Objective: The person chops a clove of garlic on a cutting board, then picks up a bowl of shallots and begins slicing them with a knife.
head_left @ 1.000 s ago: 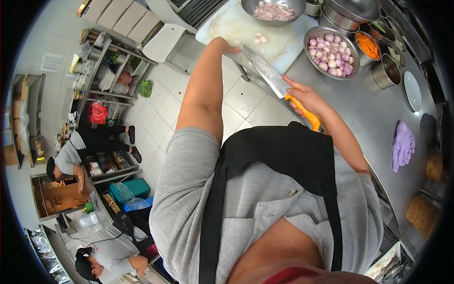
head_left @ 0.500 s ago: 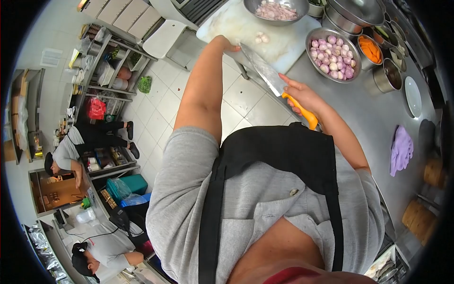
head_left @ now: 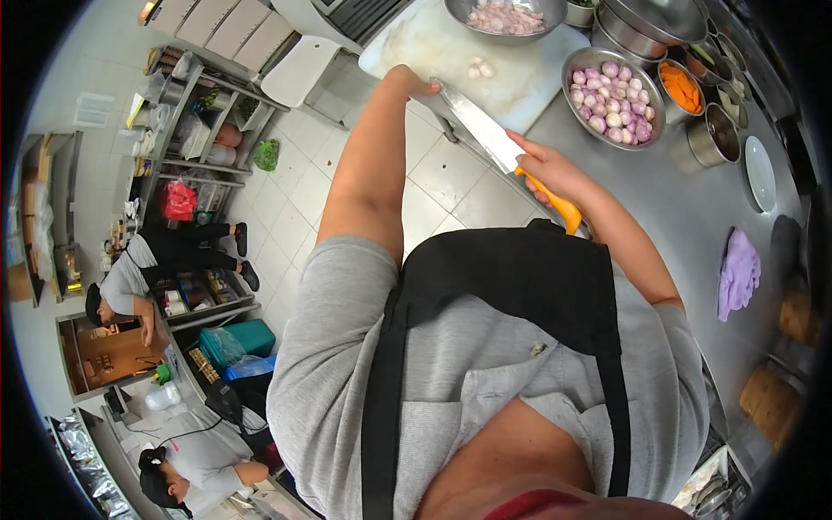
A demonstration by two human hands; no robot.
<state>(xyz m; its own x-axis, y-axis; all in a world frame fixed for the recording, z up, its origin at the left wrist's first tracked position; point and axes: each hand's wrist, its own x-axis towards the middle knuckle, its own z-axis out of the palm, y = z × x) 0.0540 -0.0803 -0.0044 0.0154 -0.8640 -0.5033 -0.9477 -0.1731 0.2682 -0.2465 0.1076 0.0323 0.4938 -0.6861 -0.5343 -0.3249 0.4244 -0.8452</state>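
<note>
My right hand [head_left: 555, 173] grips the orange handle [head_left: 559, 204] of a large knife [head_left: 481, 126], whose blade slants up and left past the edge of a white cutting board [head_left: 394, 52]. At the blade's tip, the fingertips of my left hand [head_left: 416, 82] press together on the metal; most of that hand's fingers are hidden. A few peeled shallots [head_left: 480, 68] lie on the board. Behind them a steel bowl [head_left: 537, 31] holds cut pieces. To the right, another steel bowl [head_left: 652, 104] is full of purple-and-white shallots.
On the steel counter [head_left: 659, 186] are orange pieces in a container [head_left: 680, 87], a steel pot [head_left: 715, 139], a white plate [head_left: 759, 173] and purple gloves [head_left: 738, 273]. Two people [head_left: 126, 286] [head_left: 204, 459] are at the left, near shelves. A white chair [head_left: 299, 74] stands beyond the board.
The blade has tilted slightly and now looks brighter. Both hands stay in nearly the same place on the knife.
</note>
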